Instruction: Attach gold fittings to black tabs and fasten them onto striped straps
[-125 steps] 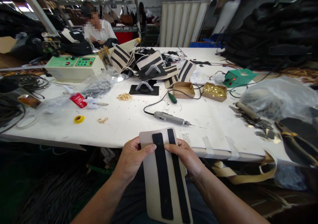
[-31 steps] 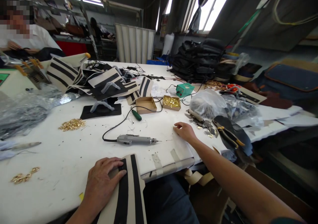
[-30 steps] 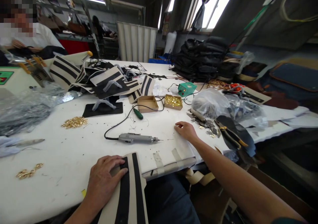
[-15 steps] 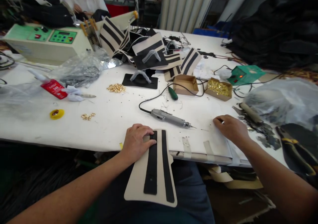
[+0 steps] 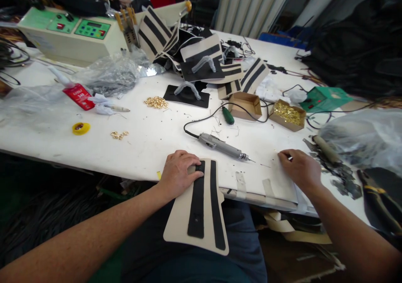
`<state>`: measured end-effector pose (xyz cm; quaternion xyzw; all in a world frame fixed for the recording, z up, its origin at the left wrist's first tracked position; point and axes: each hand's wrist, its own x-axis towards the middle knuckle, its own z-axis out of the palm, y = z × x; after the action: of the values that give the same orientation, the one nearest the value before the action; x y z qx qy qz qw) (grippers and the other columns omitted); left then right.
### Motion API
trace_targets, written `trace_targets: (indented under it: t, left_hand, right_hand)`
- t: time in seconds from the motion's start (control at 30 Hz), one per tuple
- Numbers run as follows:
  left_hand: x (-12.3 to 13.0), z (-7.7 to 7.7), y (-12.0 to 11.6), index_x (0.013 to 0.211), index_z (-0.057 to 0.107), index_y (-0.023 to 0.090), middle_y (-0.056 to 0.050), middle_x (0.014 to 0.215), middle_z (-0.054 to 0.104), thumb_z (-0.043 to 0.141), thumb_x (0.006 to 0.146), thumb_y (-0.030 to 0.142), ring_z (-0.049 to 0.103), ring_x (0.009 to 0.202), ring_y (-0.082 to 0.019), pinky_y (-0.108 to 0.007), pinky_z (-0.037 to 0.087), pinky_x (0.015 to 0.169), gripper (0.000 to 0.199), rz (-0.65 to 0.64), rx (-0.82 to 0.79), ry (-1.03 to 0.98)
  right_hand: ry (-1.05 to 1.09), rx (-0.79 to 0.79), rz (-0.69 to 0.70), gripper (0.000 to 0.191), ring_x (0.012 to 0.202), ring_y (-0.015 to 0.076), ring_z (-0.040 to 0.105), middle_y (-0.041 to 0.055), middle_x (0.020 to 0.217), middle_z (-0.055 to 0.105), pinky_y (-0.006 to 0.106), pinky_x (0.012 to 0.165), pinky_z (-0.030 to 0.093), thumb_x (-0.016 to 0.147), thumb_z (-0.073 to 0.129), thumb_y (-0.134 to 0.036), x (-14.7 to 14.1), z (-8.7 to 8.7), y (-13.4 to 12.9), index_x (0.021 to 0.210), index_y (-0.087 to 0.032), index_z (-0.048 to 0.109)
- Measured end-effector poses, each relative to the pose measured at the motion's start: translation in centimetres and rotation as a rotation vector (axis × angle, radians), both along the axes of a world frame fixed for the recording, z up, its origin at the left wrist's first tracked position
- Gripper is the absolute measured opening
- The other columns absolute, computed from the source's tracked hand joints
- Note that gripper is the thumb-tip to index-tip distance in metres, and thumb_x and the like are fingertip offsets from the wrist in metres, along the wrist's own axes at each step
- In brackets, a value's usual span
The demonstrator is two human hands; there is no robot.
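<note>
My left hand (image 5: 180, 173) grips the upper end of a beige panel (image 5: 179, 222) with two black strips, thumb and fingers on the left strip. The panel slopes from the table edge down over my lap. On the table to the right, my right hand (image 5: 300, 170) is closed, fingertips near the surface. A small white-tipped thing (image 5: 290, 158) shows between its fingers; its kind is unclear. Between the hands lies a grey electric screwdriver (image 5: 222, 145), its thin bit pointing right towards my right hand. A thin dark pin-like piece (image 5: 265, 165) lies just beyond the bit.
Behind are a green-handled tool (image 5: 228, 116), a cardboard tray (image 5: 246, 112) and a box of gold pieces (image 5: 287, 113). Gold fittings (image 5: 156, 102), yellow tape (image 5: 81, 128) and a red glue tube (image 5: 78, 96) sit left. Pliers (image 5: 381, 203) lie right. Striped panels (image 5: 153, 34) are heaped behind.
The camera view has shifted, so the table things appear farther right and a little higher. My left hand keeps its grip on the panel, and my right hand stays closed near the table.
</note>
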<state>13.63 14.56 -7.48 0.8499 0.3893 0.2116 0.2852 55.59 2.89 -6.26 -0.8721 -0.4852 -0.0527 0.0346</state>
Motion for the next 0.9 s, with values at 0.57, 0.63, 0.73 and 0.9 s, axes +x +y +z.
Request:
trace_targets:
  t: [0.57,0.63,0.73,0.9]
  left_hand:
    - [-0.5,-0.3,0.0,0.109,0.078,0.027,-0.001,0.123,0.078,0.082,0.087,0.034,0.057,0.123,-0.029,-0.050,0.041,0.104,0.023,-0.027,0.031,-0.041]
    - [-0.6,-0.4,0.0,0.111,0.078,0.027,-0.001,0.124,0.077,0.081,0.088,0.035,0.056,0.124,-0.029,-0.050,0.041,0.105,0.025,-0.032,0.023,-0.043]
    - [-0.6,-0.5,0.1,0.111,0.078,0.028,-0.002,0.125,0.077,0.080,0.090,0.038,0.056,0.123,-0.029,-0.051,0.040,0.106,0.024,-0.040,0.009,-0.040]
    - [-0.7,-0.6,0.2,0.113,0.077,0.028,-0.003,0.125,0.077,0.078,0.091,0.039,0.055,0.124,-0.029,-0.051,0.040,0.106,0.025,-0.048,0.013,-0.051]
  right_hand:
    - [0.875,0.021,0.588,0.016,0.093,0.0182,0.065,0.0015,0.093,0.067,0.032,0.089,0.048,0.100,0.060,-0.027,-23.2,1.8,5.7,0.091,-0.024,0.073]
    - [0.855,0.001,0.600,0.016,0.093,0.0180,0.065,0.0014,0.094,0.067,0.032,0.089,0.048,0.100,0.061,-0.025,-23.1,1.9,5.8,0.091,-0.024,0.074]
    - [0.825,-0.014,0.607,0.014,0.091,0.0181,0.065,0.0015,0.092,0.067,0.032,0.086,0.049,0.098,0.063,-0.024,-23.2,2.0,5.7,0.090,-0.024,0.075]
    - [0.811,0.000,0.572,0.009,0.091,0.0193,0.066,0.0015,0.094,0.071,0.033,0.086,0.048,0.095,0.067,-0.024,-23.3,1.6,5.9,0.090,-0.025,0.075]
